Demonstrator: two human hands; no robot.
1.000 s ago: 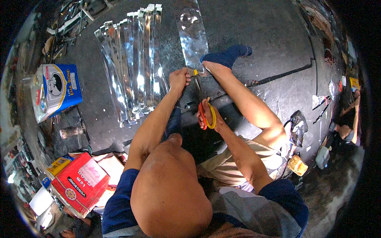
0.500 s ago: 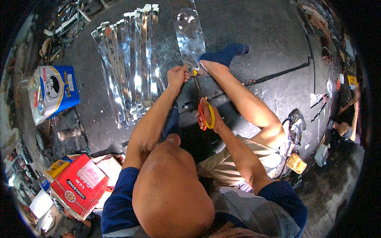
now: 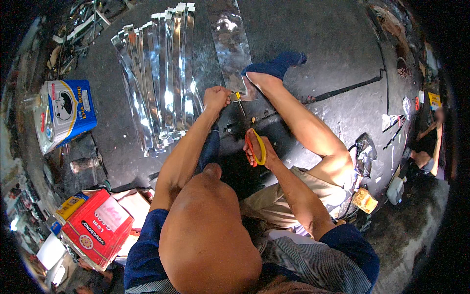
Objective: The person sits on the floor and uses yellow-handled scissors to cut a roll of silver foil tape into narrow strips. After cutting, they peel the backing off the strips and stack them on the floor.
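Observation:
A long shiny silver sheet (image 3: 230, 49) lies on the dark floor in front of me. My left hand (image 3: 216, 99) is closed at its near left corner, with the fingertips pinching the edge beside a small yellow spot. In my right hand (image 3: 267, 156) is a pair of scissors (image 3: 264, 147) with red and yellow handles. Their blades point away from me at the sheet's near edge; whether they are parted is too small to tell. My foot in a dark blue sock (image 3: 271, 68) rests on the sheet's right side. Several shiny silver strips (image 3: 159, 73) lie in a row to the left.
A blue and white can (image 3: 81, 112) stands at the left. Below it are a hammer-like tool (image 3: 84, 165) and a red box (image 3: 98, 230). To the right lie a black plastic bag (image 3: 364, 154) and a yellowish block (image 3: 365, 201). Another person (image 3: 428, 159) is at the far right.
My right hand and the scissors have shifted slightly toward me. The sheet's near edge has come a little nearer, and my left hand has moved a little left and down.

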